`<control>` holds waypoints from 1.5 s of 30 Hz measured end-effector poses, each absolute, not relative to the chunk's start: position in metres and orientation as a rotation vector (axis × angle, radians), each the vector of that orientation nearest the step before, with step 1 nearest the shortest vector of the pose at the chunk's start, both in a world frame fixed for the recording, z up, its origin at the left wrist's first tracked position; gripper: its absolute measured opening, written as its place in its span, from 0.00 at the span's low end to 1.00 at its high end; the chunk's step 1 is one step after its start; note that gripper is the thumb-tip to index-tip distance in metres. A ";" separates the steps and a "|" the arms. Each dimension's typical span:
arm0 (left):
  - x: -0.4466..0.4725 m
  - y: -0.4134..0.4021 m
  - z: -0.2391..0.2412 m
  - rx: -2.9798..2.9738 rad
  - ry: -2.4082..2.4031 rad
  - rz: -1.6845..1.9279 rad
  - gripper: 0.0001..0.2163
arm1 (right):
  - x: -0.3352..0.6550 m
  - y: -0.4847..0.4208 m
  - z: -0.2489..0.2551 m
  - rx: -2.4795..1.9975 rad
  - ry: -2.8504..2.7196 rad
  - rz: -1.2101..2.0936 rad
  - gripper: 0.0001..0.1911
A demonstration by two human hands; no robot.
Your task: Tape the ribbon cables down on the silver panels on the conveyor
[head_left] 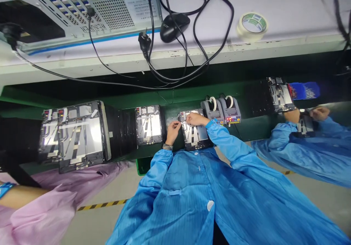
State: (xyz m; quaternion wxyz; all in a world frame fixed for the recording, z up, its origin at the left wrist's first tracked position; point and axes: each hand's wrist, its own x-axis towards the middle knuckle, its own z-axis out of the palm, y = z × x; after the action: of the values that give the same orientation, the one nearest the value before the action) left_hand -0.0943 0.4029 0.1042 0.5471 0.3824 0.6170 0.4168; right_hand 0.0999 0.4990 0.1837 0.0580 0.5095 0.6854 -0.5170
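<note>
In front of my body lies an opened flat device [195, 133], perhaps a tablet, with a silver plate, dark ribbon strips and small boards showing inside. My left hand [172, 132] is at its upper left edge, thumb and fingertips pinched together; whatever they hold is too small to make out. Over the upper part of the same device, my right hand [196, 119] has its fingers drawn together and pointing left. What lies between those fingertips is hidden. Another opened device [149, 125] of the same kind rests to the left of my left hand.
Two grey tape dispensers [231, 110] stand behind my right forearm. Further left are stacked opened devices [79, 135] near a pink sleeve [44, 208]. On the right, a co-worker's hands [319, 112] work at another device. Cables, a mouse [174, 27] and a tape roll [252, 23] lie on the shelf.
</note>
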 end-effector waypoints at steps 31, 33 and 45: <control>-0.089 0.410 0.116 0.993 1.588 0.907 0.14 | 0.096 0.500 0.190 1.567 2.115 -1.402 0.05; -0.089 0.413 0.119 1.046 1.623 0.873 0.13 | 0.096 0.500 0.190 1.562 2.118 -1.393 0.05; -0.095 0.422 0.135 1.321 1.701 0.694 0.09 | 0.093 0.498 0.193 1.571 2.129 -1.365 0.05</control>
State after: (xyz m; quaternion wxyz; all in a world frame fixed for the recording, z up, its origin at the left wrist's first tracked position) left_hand -0.0955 0.4221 0.1350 0.4253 0.5284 0.6803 0.2776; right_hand 0.0934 0.4982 0.1928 0.0818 0.5258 0.7127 -0.4570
